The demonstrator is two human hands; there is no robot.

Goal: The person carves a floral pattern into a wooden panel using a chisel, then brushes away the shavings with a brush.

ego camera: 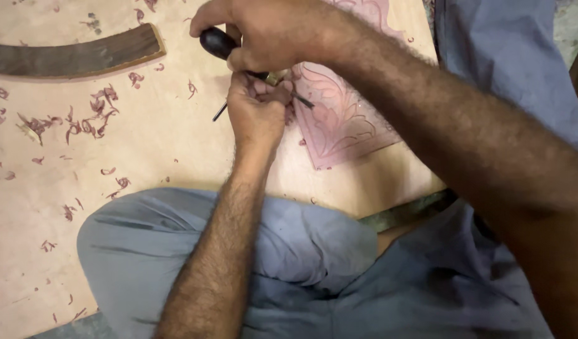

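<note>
- A dark curved piece of wood [75,58] lies near the far left corner of the surface [163,135].
- Reddish wood shavings [91,116] lie scattered over the left half of the surface, well apart from the hands.
- The left hand [257,113] rests at the middle of the surface, its fingers curled narrow around the thin metal shaft of a carving tool [221,43], just beside the panel's left edge.
- The right hand [270,31] sits directly above the left, touching it, fingers wrapped tight on the tool's dark rounded handle.
- The tool's tip rests on a pinkish carved panel [345,119] with a leaf pattern, lying toward the far right of the surface.
- The person's knees in blue-grey cloth [301,251] cover the near edge.
</note>
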